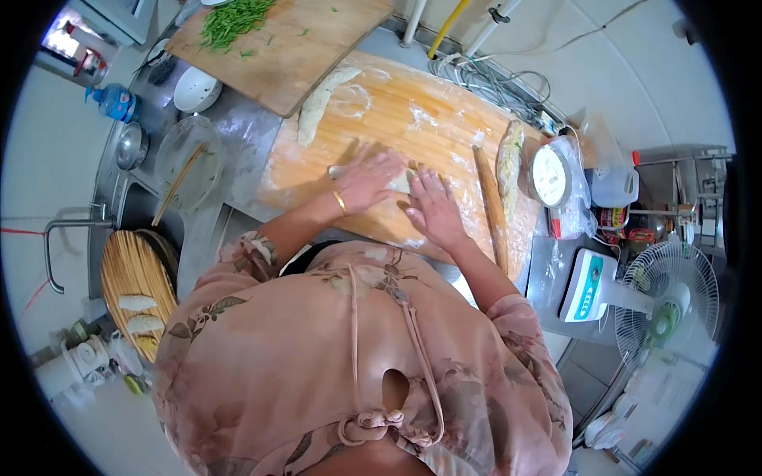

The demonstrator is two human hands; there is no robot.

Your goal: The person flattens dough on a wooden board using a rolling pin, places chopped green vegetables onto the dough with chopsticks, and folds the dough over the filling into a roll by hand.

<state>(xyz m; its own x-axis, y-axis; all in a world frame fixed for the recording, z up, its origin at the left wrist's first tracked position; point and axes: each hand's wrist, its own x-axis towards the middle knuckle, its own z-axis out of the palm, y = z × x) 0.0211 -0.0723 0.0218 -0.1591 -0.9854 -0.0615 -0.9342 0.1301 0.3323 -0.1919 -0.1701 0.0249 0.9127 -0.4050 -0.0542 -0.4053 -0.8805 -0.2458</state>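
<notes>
Both of my hands are over a piece of pale dough (401, 182) on a floured wooden board (397, 119). My left hand (370, 179), with a gold bracelet at the wrist, lies flat on the dough with its fingers stretched out. At the dough's right end is my right hand (434, 208), also flat, fingers a little spread. The palms hide much of the dough. To the right lie a wooden rolling pin (490, 202) and a long dough roll with green flecks (509, 163). Another dough strip (321, 103) rests at the board's upper left.
A cutting board (317, 40) bearing chopped greens (236, 22) overlaps the far left edge. Left are a glass bowl with chopsticks (190, 159), a white bowl (197, 90) and a sink (155, 208). Right are a kitchen scale (586, 285) and a fan (667, 301).
</notes>
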